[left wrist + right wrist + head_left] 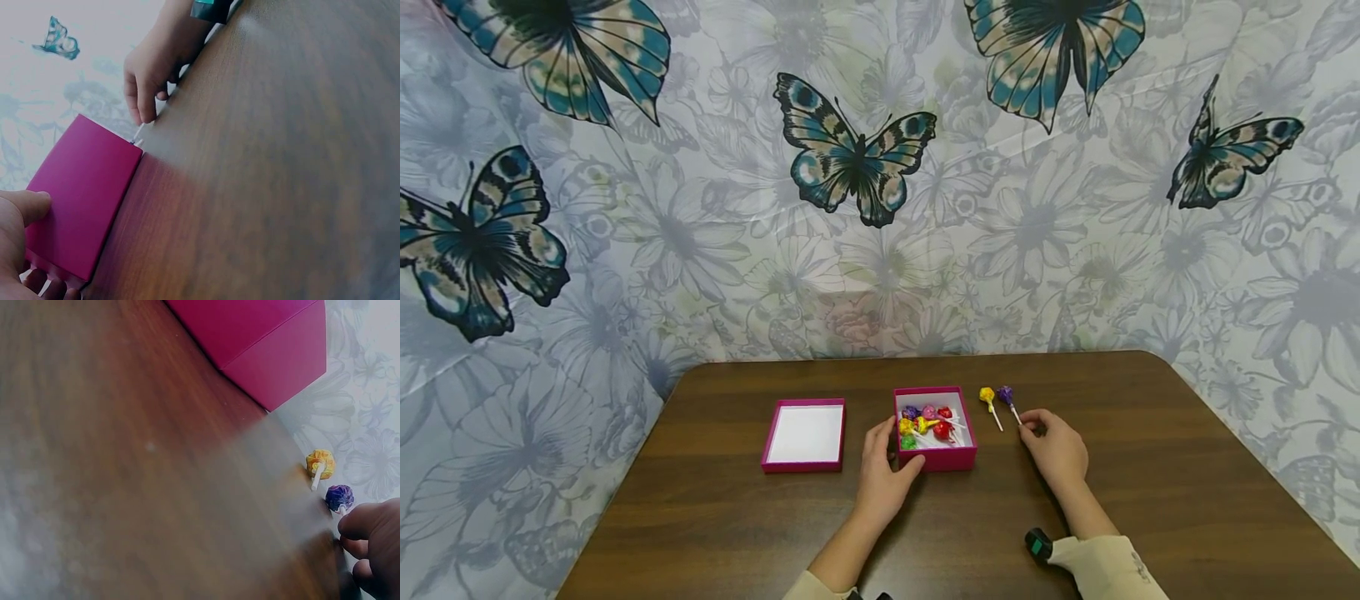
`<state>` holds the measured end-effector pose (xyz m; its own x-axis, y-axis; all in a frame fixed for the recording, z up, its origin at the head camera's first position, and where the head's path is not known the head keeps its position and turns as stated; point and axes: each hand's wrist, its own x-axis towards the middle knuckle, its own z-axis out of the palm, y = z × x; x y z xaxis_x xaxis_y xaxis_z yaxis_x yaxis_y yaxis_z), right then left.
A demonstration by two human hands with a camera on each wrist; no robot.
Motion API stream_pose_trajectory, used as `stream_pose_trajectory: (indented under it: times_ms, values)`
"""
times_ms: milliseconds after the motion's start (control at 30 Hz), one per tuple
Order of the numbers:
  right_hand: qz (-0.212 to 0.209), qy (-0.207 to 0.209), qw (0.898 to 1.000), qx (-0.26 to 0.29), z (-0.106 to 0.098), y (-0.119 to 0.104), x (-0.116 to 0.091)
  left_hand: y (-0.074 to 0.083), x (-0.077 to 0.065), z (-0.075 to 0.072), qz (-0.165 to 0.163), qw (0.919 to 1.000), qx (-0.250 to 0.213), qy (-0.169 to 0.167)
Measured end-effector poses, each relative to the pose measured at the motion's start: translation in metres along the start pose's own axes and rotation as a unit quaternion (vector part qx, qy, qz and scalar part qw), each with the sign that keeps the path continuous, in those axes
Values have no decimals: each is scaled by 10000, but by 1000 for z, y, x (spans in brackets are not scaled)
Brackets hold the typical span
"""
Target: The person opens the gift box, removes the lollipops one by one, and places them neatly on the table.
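Note:
A pink box (936,460) with a white inside holds several wrapped lollipops (942,430) in red, yellow, purple, pink and green. My left hand (880,479) grips its near left corner, with the thumb on the front wall and the fingers along the left side. In the left wrist view, the thumb lies against the pink box wall (87,194). To the right of the box, my right hand (1056,450) pinches the stick end of a purple lollipop (1005,394). Right beside it on the table lies a yellow lollipop (987,395), its stick toward me.
Left of the box lies a matching pink lid (805,435), white inside face up. The brown wooden table (715,525) ends at the back against a cloth (865,275) printed with butterflies and flowers. A dark wrist device (1039,545) sits at the right sleeve.

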<state>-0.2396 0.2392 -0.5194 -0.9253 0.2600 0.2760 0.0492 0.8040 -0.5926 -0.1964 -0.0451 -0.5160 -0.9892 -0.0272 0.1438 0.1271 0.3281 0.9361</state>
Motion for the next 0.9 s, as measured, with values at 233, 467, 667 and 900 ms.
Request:
stream_pose_trajectory:
  times_ms: [233, 467, 667, 900]
  values:
    - [-61, -74, 10000, -7, -2, -1, -2, -1, -1, 1, 142, 9999, -9, 51]
    - [-73, 44, 9998, 169, -3, -3, -2, -1, 0, 0, 120, 9999, 5, 18]
    - [-170, 466, 9980, 404, -4, -16, -2, -2, 1, 1, 102, 9999, -4, -24]
    - [-380, 561, 9956, 641, -4, -45, 1, -2, 0, 0, 84, 10000, -4, -1]
